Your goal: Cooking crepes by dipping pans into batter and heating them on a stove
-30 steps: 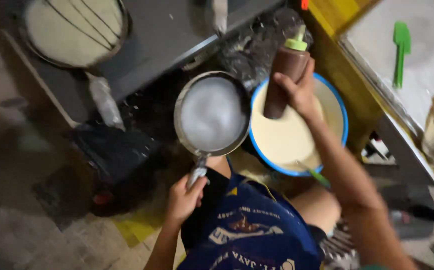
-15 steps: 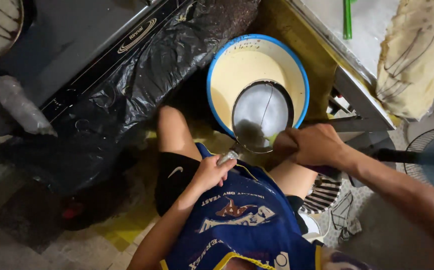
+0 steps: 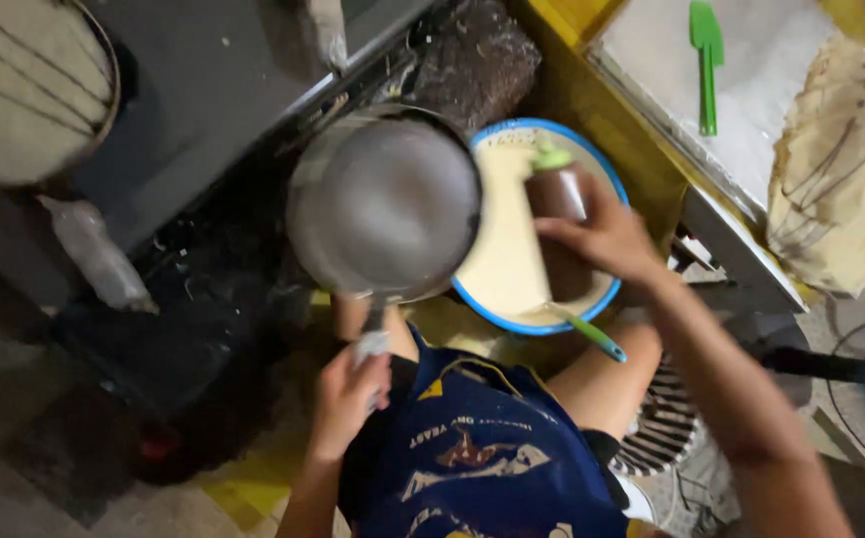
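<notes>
We see the round metal pan [image 3: 382, 199] held level out in front of the person's knees, left of the blue-rimmed basin of pale batter [image 3: 497, 269], its right edge overlapping the basin's rim; half a second ago the pan sat over the middle of the basin, so it has moved left and away from the body, back close to where it was a second ago. The pan's inside looks bare and grey, motion-blurred. The left hand [image 3: 353, 399] is wrapped tight round the pan's handle [image 3: 372, 344], fingers closed on it, same grip as in both earlier frames. The right hand [image 3: 607, 239] is closed round a brown squeeze bottle with a green cap [image 3: 560, 194], holding it upright over the batter; half a second ago that hand was low at the near rim of the basin with the bottle not clearly seen, a second ago it gripped the bottle over the basin much as now. A green-handled utensil [image 3: 592, 337] sticks out of the basin at its near edge, just below the right wrist. Further out: a dark stove top [image 3: 213, 90] to the upper left with a round pale griddle [image 3: 24, 90] at the frame's corner, black plastic sheeting [image 3: 203, 299] under it. To the upper right a white tray [image 3: 751, 110] with a green spatula [image 3: 706, 60] lying on it, and a stack of thin cooked crepes [image 3: 841, 169] beside it. The view itself has swung back left versus half a second ago. Blue apron [image 3: 482, 458] on the lap below.
</notes>
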